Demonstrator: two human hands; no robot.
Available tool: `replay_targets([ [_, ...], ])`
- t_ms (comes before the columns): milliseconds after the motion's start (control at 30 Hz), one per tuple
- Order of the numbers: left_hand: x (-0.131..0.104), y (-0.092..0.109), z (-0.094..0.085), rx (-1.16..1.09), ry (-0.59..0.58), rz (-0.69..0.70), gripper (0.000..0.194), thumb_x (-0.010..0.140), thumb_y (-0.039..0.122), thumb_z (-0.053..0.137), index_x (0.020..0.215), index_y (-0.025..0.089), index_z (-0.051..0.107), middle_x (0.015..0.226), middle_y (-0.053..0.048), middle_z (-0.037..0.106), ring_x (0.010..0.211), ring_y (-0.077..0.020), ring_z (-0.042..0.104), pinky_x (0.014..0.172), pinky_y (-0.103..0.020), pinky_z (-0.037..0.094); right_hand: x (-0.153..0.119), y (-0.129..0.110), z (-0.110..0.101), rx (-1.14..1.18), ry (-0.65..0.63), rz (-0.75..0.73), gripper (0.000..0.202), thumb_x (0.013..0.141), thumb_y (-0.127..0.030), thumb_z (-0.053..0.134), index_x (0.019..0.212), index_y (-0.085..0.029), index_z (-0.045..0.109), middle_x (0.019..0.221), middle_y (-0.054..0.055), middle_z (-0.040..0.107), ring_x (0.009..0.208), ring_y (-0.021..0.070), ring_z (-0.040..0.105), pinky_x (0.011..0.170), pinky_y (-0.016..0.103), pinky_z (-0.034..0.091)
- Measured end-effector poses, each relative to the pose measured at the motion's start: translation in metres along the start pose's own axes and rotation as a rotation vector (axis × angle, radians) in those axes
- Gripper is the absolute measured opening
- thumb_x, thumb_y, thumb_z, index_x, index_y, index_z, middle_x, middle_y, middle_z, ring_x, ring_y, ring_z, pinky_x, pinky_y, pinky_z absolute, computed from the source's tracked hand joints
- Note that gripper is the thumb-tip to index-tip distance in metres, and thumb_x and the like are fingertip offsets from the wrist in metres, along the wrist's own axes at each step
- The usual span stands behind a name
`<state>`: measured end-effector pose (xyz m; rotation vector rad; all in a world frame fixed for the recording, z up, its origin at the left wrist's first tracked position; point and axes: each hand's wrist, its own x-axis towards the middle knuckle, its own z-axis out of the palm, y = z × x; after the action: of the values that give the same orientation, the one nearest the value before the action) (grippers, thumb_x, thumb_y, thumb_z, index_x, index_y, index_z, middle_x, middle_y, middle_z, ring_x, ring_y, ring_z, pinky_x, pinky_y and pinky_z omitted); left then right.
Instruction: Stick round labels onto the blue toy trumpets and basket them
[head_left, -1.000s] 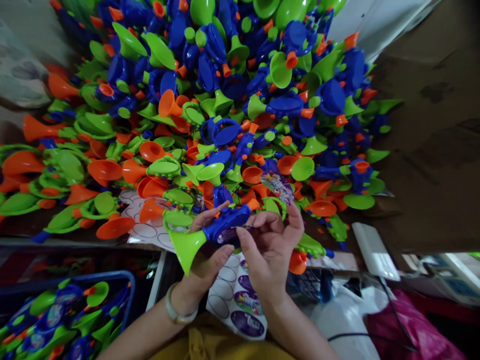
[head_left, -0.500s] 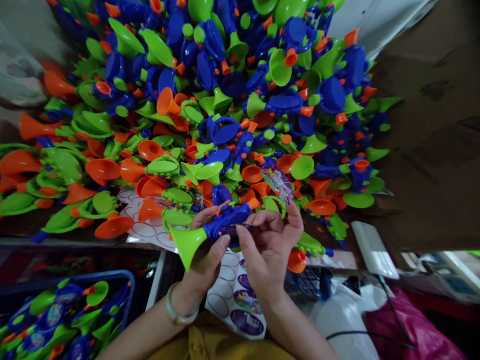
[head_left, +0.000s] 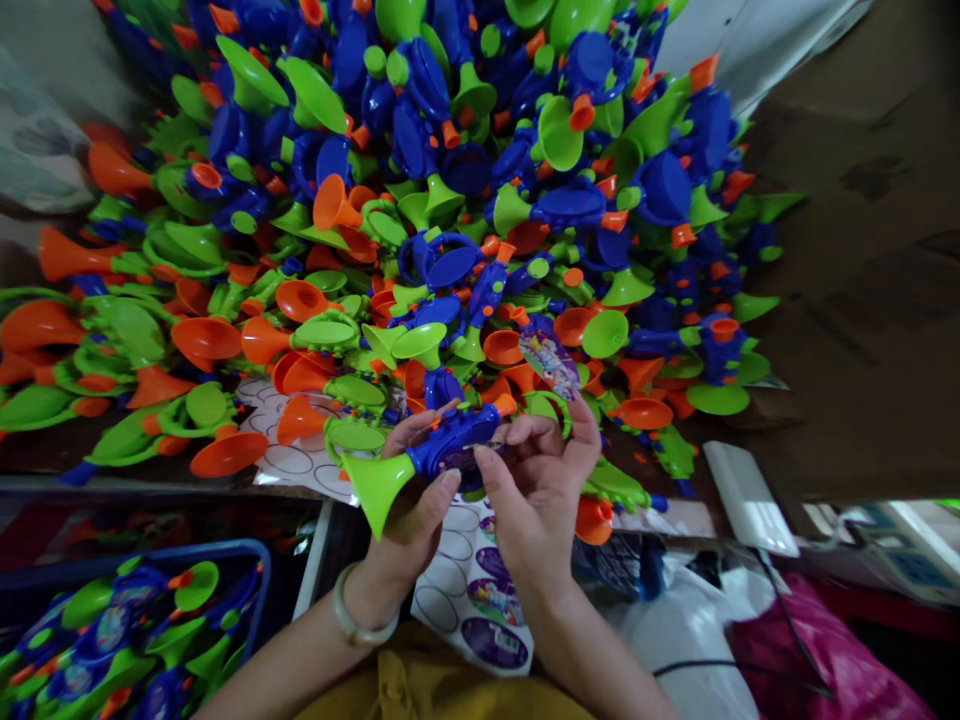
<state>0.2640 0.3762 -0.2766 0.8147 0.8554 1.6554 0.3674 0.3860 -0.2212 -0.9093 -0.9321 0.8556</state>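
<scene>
A toy trumpet (head_left: 451, 438) with a blue body, a green bell and an orange mouthpiece lies in my left hand (head_left: 409, 525), closed round it from below, bell to the left. My right hand (head_left: 534, 500) is at the trumpet's near side, thumb and forefinger pinching the edge of a dark purple oval sticker (head_left: 463, 458) against the body. Another oval sticker (head_left: 551, 362), colourful with printed figures, clings to a raised fingertip of that hand. Below my hands hangs a sticker sheet (head_left: 491, 640), with some stickers on it and bare oval outlines.
A big heap of toy trumpets (head_left: 450, 270), blue-green and green-orange, covers the table. At lower left, a blue crate (head_left: 259, 590) holds several stickered trumpets. A white box (head_left: 750, 500) with a cable sits at the right edge, above white and pink plastic bags (head_left: 825, 640). Cardboard (head_left: 862, 280) stands at right.
My right thumb has shifted slightly along the sticker on the trumpet. The raised finger with the other sticker has moved a little to the left. My left hand stays nearly still.
</scene>
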Motion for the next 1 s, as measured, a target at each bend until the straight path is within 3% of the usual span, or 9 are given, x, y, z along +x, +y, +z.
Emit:
replay_targets([
  [367,0.001,-0.003,-0.004,0.003,0.037,0.016,0.058,0.094,0.039,0.089,0.145,0.031,0.062,0.149,-0.009,0.07,0.131,-0.0289,0.073,0.117,-0.045,0.059,0.007,-0.001,-0.002,0.082,0.005,0.076,0.079,0.084,-0.015,0.085,0.145,-0.041,0.043,0.099,-0.008,0.06,0.089,0.0115,0.067,0.086,0.028,0.061],
  [467,-0.001,-0.001,-0.004,-0.032,0.022,0.009,0.065,0.092,0.038,0.091,0.149,0.032,0.06,0.151,-0.01,0.07,0.134,-0.0307,0.072,0.121,-0.048,0.058,0.01,-0.002,-0.002,0.105,-0.001,0.106,0.078,0.082,-0.015,0.086,0.144,-0.04,0.046,0.098,-0.008,0.061,0.09,0.0108,0.067,0.086,0.027,0.061],
  [767,-0.002,0.008,0.001,-0.064,-0.047,-0.025,0.069,0.085,0.039,0.097,0.146,0.032,0.065,0.145,-0.01,0.076,0.137,-0.0346,0.073,0.126,-0.055,0.055,0.006,-0.004,-0.001,0.011,-0.032,0.039,0.08,0.085,-0.017,0.084,0.149,-0.042,0.042,0.101,-0.006,0.059,0.091,0.0136,0.066,0.086,0.031,0.063],
  [1000,-0.001,0.003,-0.003,-0.048,-0.024,0.012,0.065,0.09,0.035,0.093,0.147,0.034,0.063,0.146,-0.007,0.075,0.14,-0.0294,0.07,0.128,-0.047,0.052,0.003,-0.001,0.002,0.016,-0.031,0.008,0.076,0.087,-0.014,0.083,0.147,-0.041,0.044,0.101,-0.006,0.061,0.092,0.0134,0.067,0.085,0.03,0.062],
])
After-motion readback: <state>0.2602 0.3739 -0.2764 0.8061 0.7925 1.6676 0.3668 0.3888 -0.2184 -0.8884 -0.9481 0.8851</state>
